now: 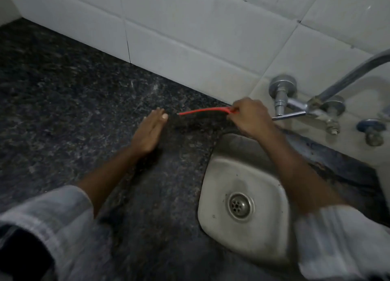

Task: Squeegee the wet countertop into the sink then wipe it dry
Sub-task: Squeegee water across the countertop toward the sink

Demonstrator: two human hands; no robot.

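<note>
Right hand (250, 117) sits at the counter's (63, 94) back edge by the wall tiles (190, 37), fingers pinched shut on one end of the red squeegee (205, 111); I read its dark blade as lying on the stone just behind the sink (242, 206), likely placed so a pull carries water over the rim. Left hand (148, 134) lies flat, fingers straight and together, holding nothing, beside the blade's free end, perhaps bracing. No cloth in view; drying not yet begun.
</note>
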